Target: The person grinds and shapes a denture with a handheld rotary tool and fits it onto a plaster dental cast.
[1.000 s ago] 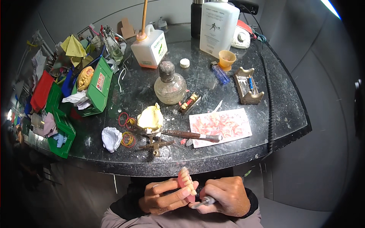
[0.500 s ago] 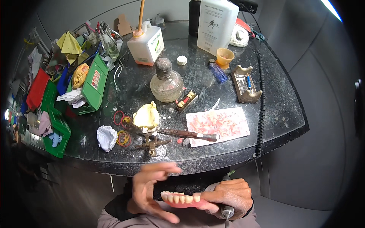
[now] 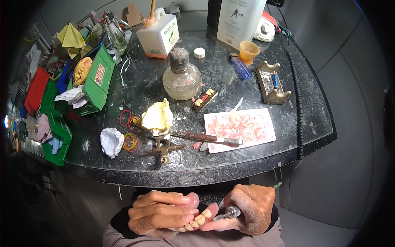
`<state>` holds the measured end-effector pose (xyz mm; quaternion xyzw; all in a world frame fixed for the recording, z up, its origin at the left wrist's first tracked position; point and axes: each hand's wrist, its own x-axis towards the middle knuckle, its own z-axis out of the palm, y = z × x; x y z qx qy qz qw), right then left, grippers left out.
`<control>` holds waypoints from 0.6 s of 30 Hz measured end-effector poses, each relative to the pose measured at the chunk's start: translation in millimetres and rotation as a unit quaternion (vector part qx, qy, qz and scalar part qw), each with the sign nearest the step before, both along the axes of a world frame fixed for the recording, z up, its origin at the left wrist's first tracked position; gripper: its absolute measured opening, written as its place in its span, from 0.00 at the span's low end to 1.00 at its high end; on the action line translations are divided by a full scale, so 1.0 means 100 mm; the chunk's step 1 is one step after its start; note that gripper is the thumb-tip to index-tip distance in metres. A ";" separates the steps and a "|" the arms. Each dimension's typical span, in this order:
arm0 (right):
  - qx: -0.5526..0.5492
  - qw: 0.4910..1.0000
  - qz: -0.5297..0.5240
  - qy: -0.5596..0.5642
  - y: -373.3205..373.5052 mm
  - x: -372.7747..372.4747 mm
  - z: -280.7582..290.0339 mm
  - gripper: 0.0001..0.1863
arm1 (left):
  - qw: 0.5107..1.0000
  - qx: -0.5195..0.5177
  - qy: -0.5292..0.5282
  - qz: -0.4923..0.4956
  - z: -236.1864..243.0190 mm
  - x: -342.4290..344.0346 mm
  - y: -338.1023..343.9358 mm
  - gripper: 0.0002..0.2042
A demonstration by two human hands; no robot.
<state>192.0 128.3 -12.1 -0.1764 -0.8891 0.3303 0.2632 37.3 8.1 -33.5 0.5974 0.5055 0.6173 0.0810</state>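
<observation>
Left hand clasps the denture, right hand grips the drill, just off the table's front edge; light strokes, firmly braced, should serve best

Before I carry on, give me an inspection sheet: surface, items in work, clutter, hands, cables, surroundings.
Surface: dark bench top, scuffed and flecked with white.
Items in work: pink denture; handpiece, its tip beside the denture, contact unclear.
Clutter: pink shavings on a white card; brown-handled tool lying partly on it; green bin holding papers and a tooth cast.
Hands: left hand grips the denture; right hand holds the handpiece.
Cables: coiled black cord down the bench's right side, reaching the front edge.
Surroundings: grey panels to the right; far left too dark to read.
</observation>
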 end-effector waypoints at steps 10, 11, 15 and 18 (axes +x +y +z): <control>0.031 0.997 -0.018 -0.063 -0.03 -0.04 0.09 0.27 | 0.989 -0.002 0.135 0.066 0.02 -0.05 -0.07 0.10; 0.035 0.997 -0.007 -0.064 -0.03 -0.04 0.09 0.27 | 0.986 -0.006 0.150 0.068 0.03 -0.06 -0.08 0.10; 0.033 0.998 0.009 -0.054 -0.02 0.00 0.08 0.26 | 0.972 -0.048 0.222 0.054 0.05 -0.07 -0.10 0.16; 0.040 0.998 -0.006 -0.038 -0.03 -0.03 0.07 0.26 | 0.985 -0.008 0.142 0.099 -0.01 0.00 -0.09 0.10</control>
